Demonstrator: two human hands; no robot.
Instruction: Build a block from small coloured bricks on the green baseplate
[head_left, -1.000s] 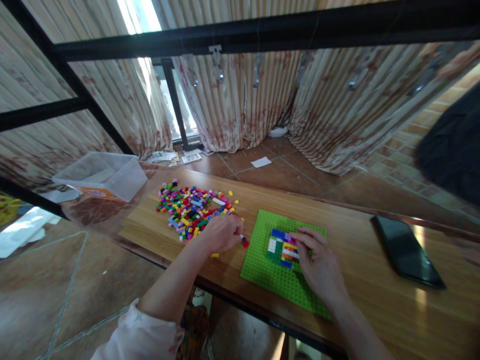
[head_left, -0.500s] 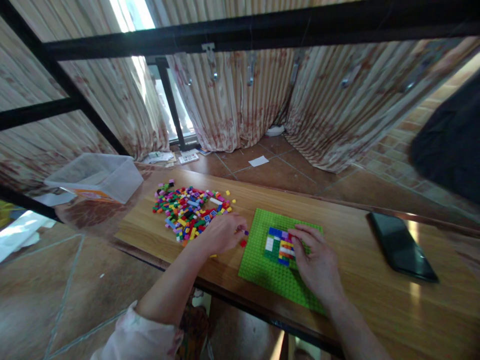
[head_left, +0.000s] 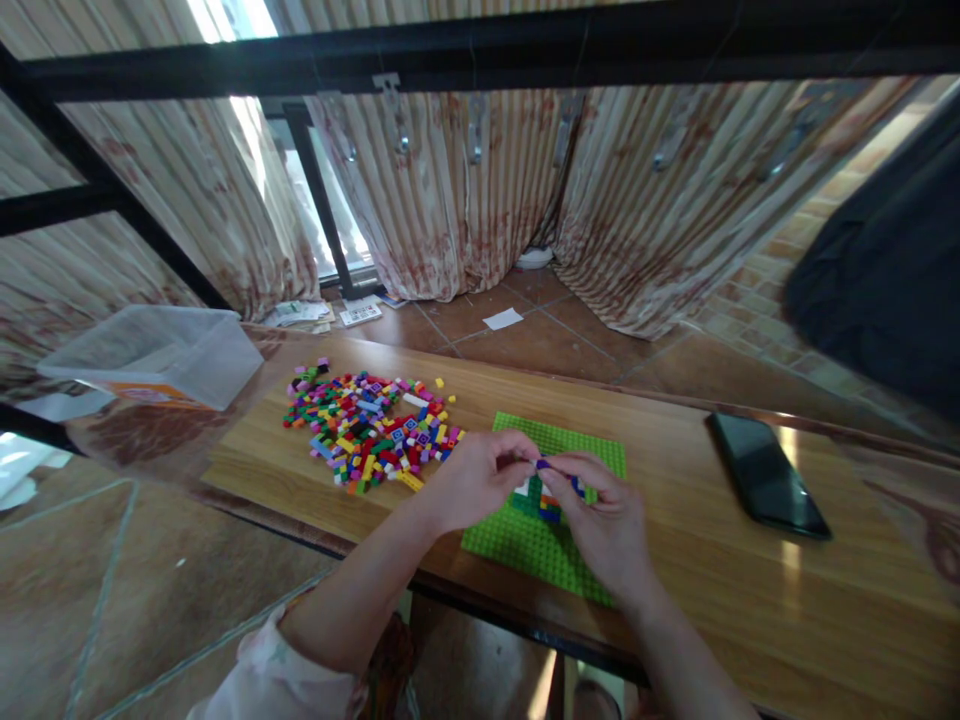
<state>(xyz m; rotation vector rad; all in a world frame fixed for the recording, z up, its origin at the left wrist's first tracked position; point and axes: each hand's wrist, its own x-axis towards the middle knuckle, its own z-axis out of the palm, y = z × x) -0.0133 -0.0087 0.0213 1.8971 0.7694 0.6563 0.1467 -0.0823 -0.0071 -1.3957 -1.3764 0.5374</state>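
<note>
A green baseplate (head_left: 525, 540) lies on the wooden table (head_left: 720, 590) with a small patch of coloured bricks (head_left: 541, 497) built on it, mostly hidden by my hands. My left hand (head_left: 480, 478) and my right hand (head_left: 600, 515) meet above the plate, fingertips pinched together. Between them sits a small purple brick (head_left: 541, 464). A heap of loose coloured bricks (head_left: 367, 432) spreads to the left of the plate, just beyond my left hand.
A clear plastic tub (head_left: 150, 355) stands at the table's far left. A black phone (head_left: 765, 485) lies at the right. Black metal bars (head_left: 480, 45) cross overhead, with curtains (head_left: 465, 190) and tiled floor behind. A dark cloth (head_left: 885, 290) hangs at right.
My left hand left the brick heap and moved right over the baseplate carrying a small brick. My right hand lifted off the built patch to meet it. The view has shifted left.
</note>
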